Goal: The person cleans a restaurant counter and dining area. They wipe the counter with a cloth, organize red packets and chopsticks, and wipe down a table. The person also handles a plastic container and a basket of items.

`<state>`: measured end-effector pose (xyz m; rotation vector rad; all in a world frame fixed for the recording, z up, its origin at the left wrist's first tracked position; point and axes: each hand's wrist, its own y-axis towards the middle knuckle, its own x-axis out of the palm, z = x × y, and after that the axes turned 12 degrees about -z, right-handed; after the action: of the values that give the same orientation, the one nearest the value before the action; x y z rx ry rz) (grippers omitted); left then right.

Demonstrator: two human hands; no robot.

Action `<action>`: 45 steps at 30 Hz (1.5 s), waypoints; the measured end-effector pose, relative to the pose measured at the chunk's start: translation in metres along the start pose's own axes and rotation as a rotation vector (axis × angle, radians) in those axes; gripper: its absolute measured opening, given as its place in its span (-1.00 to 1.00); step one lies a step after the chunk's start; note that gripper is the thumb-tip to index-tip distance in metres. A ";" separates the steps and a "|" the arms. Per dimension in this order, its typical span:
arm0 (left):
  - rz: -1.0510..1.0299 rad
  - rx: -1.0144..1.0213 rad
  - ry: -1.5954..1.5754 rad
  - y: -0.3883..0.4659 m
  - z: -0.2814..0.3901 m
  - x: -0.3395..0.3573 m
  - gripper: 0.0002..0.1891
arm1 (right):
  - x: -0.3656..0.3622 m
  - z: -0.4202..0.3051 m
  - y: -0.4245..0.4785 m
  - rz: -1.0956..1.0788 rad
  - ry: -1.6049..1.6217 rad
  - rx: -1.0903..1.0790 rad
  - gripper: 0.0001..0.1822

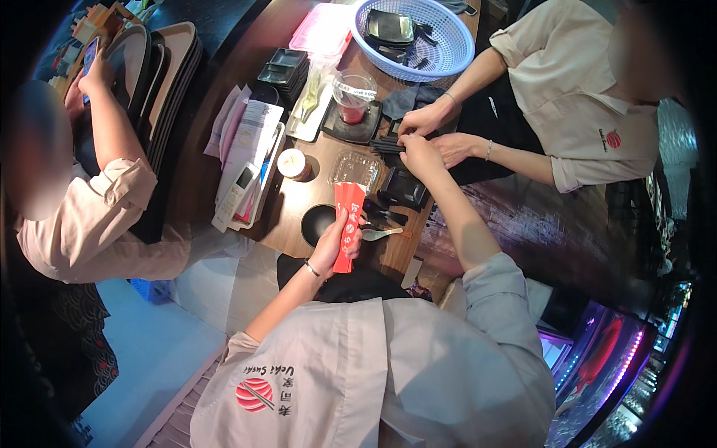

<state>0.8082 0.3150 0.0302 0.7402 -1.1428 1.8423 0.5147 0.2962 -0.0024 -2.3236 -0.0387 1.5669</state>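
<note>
My left hand (337, 246) grips a fanned stack of red paper chopstick sleeves (348, 224) printed with white writing, above the table's near edge. Stretched forward, my right hand (421, 155) has its fingertips at the ends of a bundle of black chopsticks (387, 145). Whether those fingers pinch any chopstick is hard to see. A co-worker's two hands (428, 119) meet mine at the same bundle. Just below it sit small black dishes (404, 187). A round black bowl (317, 223) is partly hidden behind my left hand, and a white spoon (382, 233) lies to its right.
A blue plastic basket (456, 59) holds black dishes. A clear cup (354, 101) stands on a black plate, near a clear plastic container (354, 168) and a lidded jar (294, 164). Papers and a remote control (238, 196) lie left. Another person holds a phone (91, 64) beside stacked trays (168, 84).
</note>
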 end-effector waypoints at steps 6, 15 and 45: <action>0.062 -0.002 -0.051 0.011 0.005 -0.006 -0.51 | 0.050 0.027 0.052 0.039 -0.248 0.001 -0.86; 0.068 0.002 -0.082 0.022 0.010 -0.011 -0.52 | 0.054 0.028 0.076 -0.024 -0.254 -0.024 -0.88; 0.070 0.095 0.017 0.019 0.010 -0.006 -0.53 | -0.068 -0.017 0.021 0.156 -0.188 -0.290 -0.75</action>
<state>0.7956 0.2989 0.0216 0.7449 -1.0888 1.9692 0.5004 0.2581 0.0580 -2.4328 -0.1418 1.9702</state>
